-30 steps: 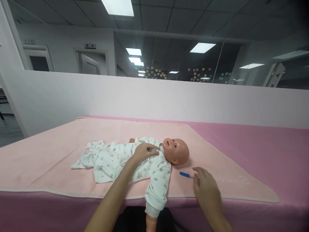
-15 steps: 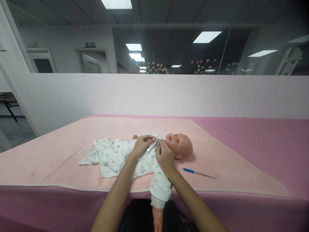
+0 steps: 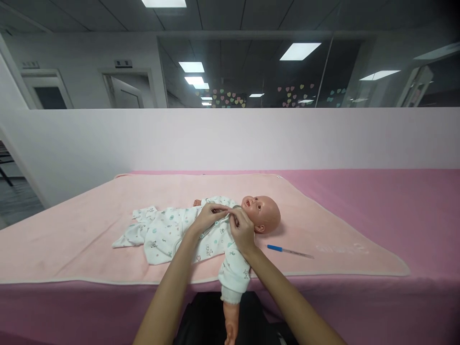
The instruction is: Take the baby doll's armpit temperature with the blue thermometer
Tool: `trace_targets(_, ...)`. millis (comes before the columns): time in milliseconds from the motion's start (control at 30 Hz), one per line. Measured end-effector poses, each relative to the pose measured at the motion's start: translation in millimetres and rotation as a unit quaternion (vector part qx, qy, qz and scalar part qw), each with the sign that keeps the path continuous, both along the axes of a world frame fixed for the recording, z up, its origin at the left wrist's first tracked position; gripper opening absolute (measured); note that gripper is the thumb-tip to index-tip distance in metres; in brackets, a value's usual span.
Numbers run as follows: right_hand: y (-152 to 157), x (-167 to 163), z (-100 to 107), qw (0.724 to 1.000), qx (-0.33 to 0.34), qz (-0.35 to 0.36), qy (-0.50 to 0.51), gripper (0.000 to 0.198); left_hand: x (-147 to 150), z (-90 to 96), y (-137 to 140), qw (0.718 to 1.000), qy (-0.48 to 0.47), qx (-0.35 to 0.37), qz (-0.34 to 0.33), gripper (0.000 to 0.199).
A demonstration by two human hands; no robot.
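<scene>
A baby doll [image 3: 268,214] lies on its back, its head to the right, dressed in a white printed romper [image 3: 168,230]. One doll arm in its sleeve hangs over the table's near edge. At the romper's neckline my left hand [image 3: 212,214] has its fingers pressed together on the fabric edge. Right beside it, my right hand [image 3: 242,230] pinches the same edge just below the doll's chin. The fingertips of both hands almost meet, and what lies exactly between them is hidden. Snap buttons run along the romper's front opening.
A peach blanket [image 3: 86,220] is spread under the doll on a pink-covered table [image 3: 377,201]. To the right of my right hand lies a thermometer [image 3: 289,251] with a blue end. Behind the table stands a white partition [image 3: 251,139] with glass above.
My fingers have drawn closer together at the neckline, the right hand now curled tighter. The whole view has shifted slightly; the doll and thermometer lie as before.
</scene>
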State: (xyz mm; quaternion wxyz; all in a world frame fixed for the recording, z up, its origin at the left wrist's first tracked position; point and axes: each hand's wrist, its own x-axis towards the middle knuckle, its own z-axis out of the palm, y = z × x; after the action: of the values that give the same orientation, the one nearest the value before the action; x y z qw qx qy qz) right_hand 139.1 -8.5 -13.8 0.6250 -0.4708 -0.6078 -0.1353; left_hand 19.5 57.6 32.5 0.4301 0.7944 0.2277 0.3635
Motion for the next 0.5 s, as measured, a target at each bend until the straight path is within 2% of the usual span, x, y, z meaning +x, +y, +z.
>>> trace_targets(233,3.4,0.1,-1.0,1.0,0.013,-0.004,0.007,0.022,-0.9,0.8,0.8,0.999,-0.009,-0.038,-0.007,0.033)
trace_targets(500,3.3,0.3,-2.1,1.0,-0.003,-0.007,-0.002,0.023,-1.0,-1.5,1.8,0.997,-0.028,-0.077,0.004,0.034)
